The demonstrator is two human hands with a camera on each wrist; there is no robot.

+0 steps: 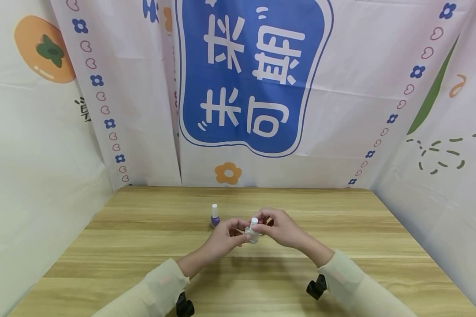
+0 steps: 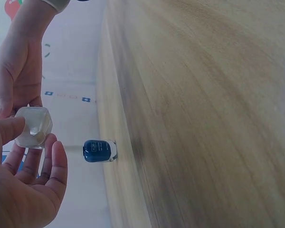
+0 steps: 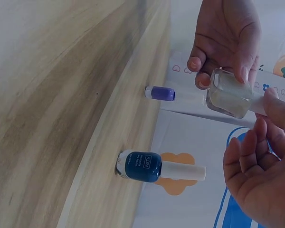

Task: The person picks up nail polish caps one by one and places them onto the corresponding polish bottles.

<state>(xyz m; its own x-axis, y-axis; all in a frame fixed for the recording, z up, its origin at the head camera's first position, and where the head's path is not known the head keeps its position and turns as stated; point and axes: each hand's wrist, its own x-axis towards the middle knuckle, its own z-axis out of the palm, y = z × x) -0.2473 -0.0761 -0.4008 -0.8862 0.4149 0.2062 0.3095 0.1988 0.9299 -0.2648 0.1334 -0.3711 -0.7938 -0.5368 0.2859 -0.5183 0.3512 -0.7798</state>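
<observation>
A clear nail polish bottle (image 1: 253, 236) with a whitish look is held above the table between both hands. My left hand (image 1: 222, 240) grips its glass body between thumb and fingers. The white cap (image 1: 254, 221) is pinched by my right hand (image 1: 283, 229), and it sits on the bottle's neck. In the right wrist view, a dark teal nail polish bottle (image 3: 143, 166) with a white cap stands upright on the table; the right hand mostly hides it in the head view. Left of the hands stands a purple nail polish bottle (image 1: 215, 220), also white-capped.
The wood-grain table (image 1: 143, 264) spreads under both arms. Printed white cloth hangs behind it, with a blue lettered panel (image 1: 242, 110), and closes in both sides. Small black devices are strapped at each wrist.
</observation>
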